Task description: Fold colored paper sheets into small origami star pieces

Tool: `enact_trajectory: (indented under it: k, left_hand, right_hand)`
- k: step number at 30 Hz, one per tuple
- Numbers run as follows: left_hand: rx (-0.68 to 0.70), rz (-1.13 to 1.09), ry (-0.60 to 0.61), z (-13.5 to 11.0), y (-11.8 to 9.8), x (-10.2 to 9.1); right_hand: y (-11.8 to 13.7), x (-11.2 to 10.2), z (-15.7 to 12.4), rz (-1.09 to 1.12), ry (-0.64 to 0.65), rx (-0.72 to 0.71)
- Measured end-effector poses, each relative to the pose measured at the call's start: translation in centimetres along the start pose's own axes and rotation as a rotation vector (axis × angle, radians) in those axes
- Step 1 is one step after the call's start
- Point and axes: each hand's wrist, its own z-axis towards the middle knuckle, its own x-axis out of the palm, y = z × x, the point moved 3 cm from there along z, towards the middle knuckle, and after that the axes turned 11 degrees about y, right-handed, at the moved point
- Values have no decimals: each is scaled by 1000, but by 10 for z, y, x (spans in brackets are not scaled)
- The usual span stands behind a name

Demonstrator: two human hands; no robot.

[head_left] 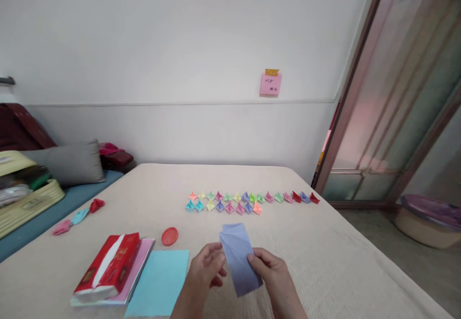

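Observation:
A folded sheet of periwinkle-blue paper (240, 261) is held up above the bed, creased near its top. My right hand (272, 273) pinches its right edge between thumb and fingers. At the paper's left edge is my left hand (207, 268), its fingers loosely curled and apart; whether a fingertip touches the paper I cannot tell. Beyond the hands, several small folded paper pieces in many colours stand in two rows, among them an orange piece (257, 207) and a red piece (314, 198).
Left of my hands lie a light-blue sheet (158, 283), a red tissue pack (108, 264) on a paper stack (139, 268), and a red round lid (169, 236). Farther left are a pink piece (62, 227) and a grey cushion (68, 163). A basin (425, 228) stands at the right.

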Motion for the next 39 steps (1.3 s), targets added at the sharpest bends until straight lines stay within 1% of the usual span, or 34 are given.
enact_trajectory:
  k: [2, 3, 4, 5, 6, 7, 8, 9, 10, 11, 12, 13, 14, 16, 17, 18, 19, 20, 21, 22, 23, 25, 26, 27, 29, 30, 31, 32, 33, 35, 36, 39]
  left_hand:
    - [0, 126, 7, -2, 3, 3]
    - [-3, 148, 42, -4, 4, 7]
    - [4, 129, 81, -6, 7, 13]
    - [-2, 75, 146, -8, 10, 20]
    - [-5, -43, 193, -11, 13, 27]
    - [25, -160, 158, -12, 16, 31]
    - [44, -262, 111, -13, 18, 33]
    - [59, -347, 45, -14, 19, 34]
    - [76, -407, -25, -15, 18, 33]
    - [89, -455, -77, -15, 16, 31]
    - [104, -492, -114, -15, 12, 28]
    - [119, -525, -129, -16, 8, 26]
    - [130, -551, -130, -16, 3, 23]
    - [125, -560, -83, -17, -5, 20]
    - [112, -546, -48, -18, -7, 20]
    - [91, -522, -16, -19, -8, 21]
    - [63, -491, 7, -20, -8, 22]
    - [41, -457, 18, -21, -7, 23]
    - [23, -425, 16, -22, -7, 25]
    - [13, -400, 21, -22, -7, 27]
    - [15, -388, 43, -23, -8, 30]
    - [59, -412, 90, -22, -12, 36]
    - [85, -432, 95, -22, -14, 38]
    - [110, -448, 73, -21, -16, 39]
    - [163, -446, -36, -20, -14, 36]
    - [193, -424, -93, -19, -12, 34]
    - [226, -392, -123, -19, -9, 32]
    - [250, -346, -119, -17, -6, 29]
    - [255, -279, -85, -16, -2, 28]
    - [210, -112, 13, -13, 7, 25]
    - [177, -33, 34, -12, 10, 23]
    - [144, 51, -16, -11, 14, 15]
  right_hand:
    - [3, -4, -2, -169, -74, -124]
    - [4, -5, -4, -299, -136, -217]
    - [4, -5, -6, -459, -201, -335]
    - [4, -3, -9, -638, -265, -476]
    - [4, 1, -13, -819, -303, -622]
    - [2, 8, -16, -984, -299, -767]
    - [-1, 16, -19, -1110, -265, -887]
    - [-4, 23, -22, -1195, -212, -963]
    - [-6, 29, -24, -1244, -169, -1006]
    - [-7, 33, -25, -1254, -140, -1014]
    - [-6, 35, -25, -1225, -133, -992]
    - [-4, 33, -25, -1157, -154, -944]
    - [-2, 29, -24, -1050, -200, -863]
    - [0, 14, -18, -749, -306, -606]
    - [0, 7, -15, -574, -322, -452]
    - [-1, 3, -12, -401, -290, -300]
    - [-1, 2, -9, -239, -215, -173]
    - [-1, 2, -8, -100, -133, -79]
    - [1, 4, -8, 3, -79, -16]
    - [4, 5, -8, 78, -66, 14]
    - [7, 6, -9, 123, -83, 29]
    - [13, 7, -12, 153, -162, 20]
    - [15, 7, -13, 152, -193, 11]
    - [16, 6, -14, 148, -218, -1]
    - [16, 4, -14, 135, -243, -19]
    - [15, 3, -14, 127, -239, -23]
    - [13, 2, -13, 117, -229, -27]
    - [10, 1, -12, 104, -213, -31]
    - [8, 1, -11, 87, -196, -36]
    - [4, 1, -10, 38, -161, -57]
    - [4, 2, -10, 12, -142, -69]
    - [10, 2, -13, -49, -19, -95]
